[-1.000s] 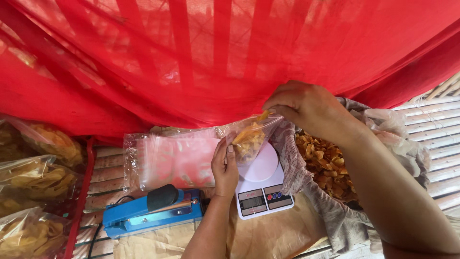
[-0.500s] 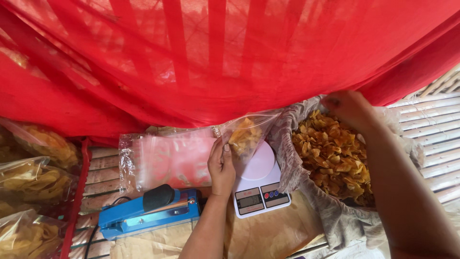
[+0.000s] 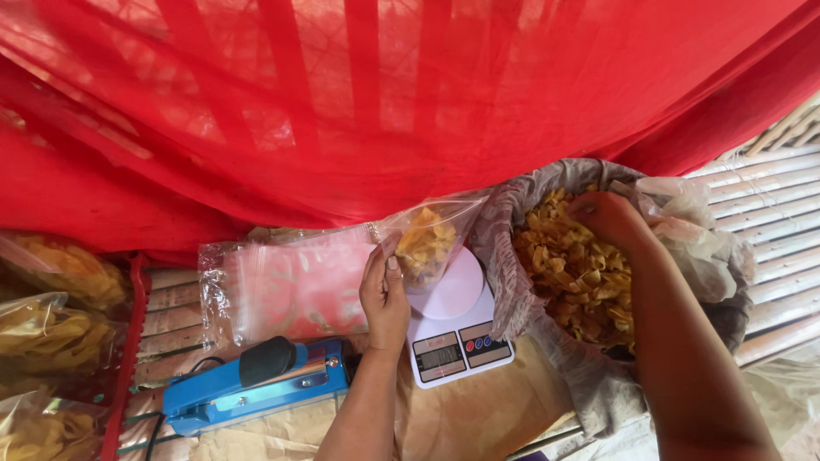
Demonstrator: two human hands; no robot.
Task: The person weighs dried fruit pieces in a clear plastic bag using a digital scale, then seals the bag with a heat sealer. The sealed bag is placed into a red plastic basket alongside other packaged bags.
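So from where I'm watching, the bag (image 3: 424, 243) sits dead centre of the frame, standing on the scale (image 3: 455, 323) with a small heap of yellow chips in its bottom. My left hand (image 3: 384, 294) is closed on the bag's left edge, pinching it to keep the mouth up. It looks maybe a third full, so I'd say the filling is started but nowhere near done, and sealing hasn't happened.

My right hand (image 3: 608, 220) is over at centre right, well apart from the bag, fingers curled down into the chips (image 3: 574, 277) inside the big grey sack (image 3: 598, 384). Can't tell if it's actually got a handful or is just digging.

Lower left there's a blue sealer (image 3: 256, 388) lying on the worktop (image 3: 478, 418), just beside my left forearm. Behind it is a stack of empty clear bags (image 3: 290, 286). Far left edge has filled chip packs (image 3: 43, 341) piled up. Red netting (image 3: 384, 94) hangs over the whole top half.
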